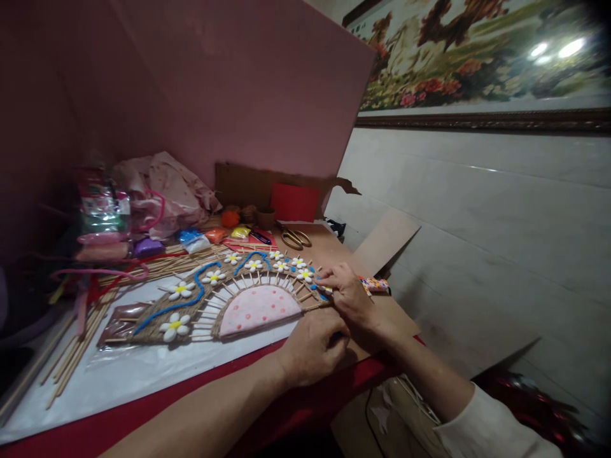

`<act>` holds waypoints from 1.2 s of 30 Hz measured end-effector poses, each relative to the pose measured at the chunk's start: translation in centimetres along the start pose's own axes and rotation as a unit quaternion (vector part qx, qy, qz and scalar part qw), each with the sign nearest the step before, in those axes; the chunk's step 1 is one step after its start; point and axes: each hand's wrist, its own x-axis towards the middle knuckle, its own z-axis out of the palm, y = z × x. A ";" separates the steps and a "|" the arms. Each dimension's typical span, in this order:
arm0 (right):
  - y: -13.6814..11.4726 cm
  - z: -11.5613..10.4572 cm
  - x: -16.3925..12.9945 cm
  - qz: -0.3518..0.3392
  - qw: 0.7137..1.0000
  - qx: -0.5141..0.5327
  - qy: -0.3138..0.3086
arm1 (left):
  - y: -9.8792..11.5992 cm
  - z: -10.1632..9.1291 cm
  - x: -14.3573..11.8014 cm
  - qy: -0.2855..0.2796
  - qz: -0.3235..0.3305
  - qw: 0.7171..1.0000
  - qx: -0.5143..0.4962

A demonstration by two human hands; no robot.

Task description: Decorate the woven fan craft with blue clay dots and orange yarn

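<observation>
A fan-shaped craft piece of thin sticks and brown twine lies in front of me. White clay flowers with yellow centres and blue wavy strips decorate its band. A pink dotted half-round piece forms its inner part. My right hand is at the fan's right end, its bent fingertips touching the surface beside a flower; whatever they pinch is too small to make out. My left hand rests by the lower right corner, fingers curled closed, their contents hidden.
Behind the fan lie gold-handled scissors, a red card and bags of coloured clay. Loose sticks lie at the left on white sheeting. A cardboard board leans against the tiled wall at right.
</observation>
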 end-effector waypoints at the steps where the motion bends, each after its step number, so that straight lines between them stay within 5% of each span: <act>1: 0.0 0.1 0.0 -0.001 1.000 -0.001 -0.001 | 0.0 0.0 0.0 0.000 -0.001 1.000 0.001; 8: -0.2 0.3 0.3 -0.024 0.998 -0.027 -0.042 | -0.3 0.2 -0.1 0.000 -0.021 1.000 0.013; 14: 0.0 0.5 0.2 -0.011 1.000 -0.012 -0.004 | -0.4 0.2 -0.1 -0.003 -0.009 1.000 0.015; 21: -0.8 -0.3 0.1 -0.052 0.992 -0.088 -0.073 | -0.5 0.3 -0.3 0.002 -0.023 0.999 0.025; 28: 0.6 0.0 0.0 -0.044 0.999 -0.031 0.002 | -0.3 0.1 -0.1 0.001 -0.003 1.000 0.021; 36: 0.5 0.6 0.3 -0.046 0.998 -0.044 -0.015 | -0.3 0.2 -0.2 0.002 -0.004 1.000 0.024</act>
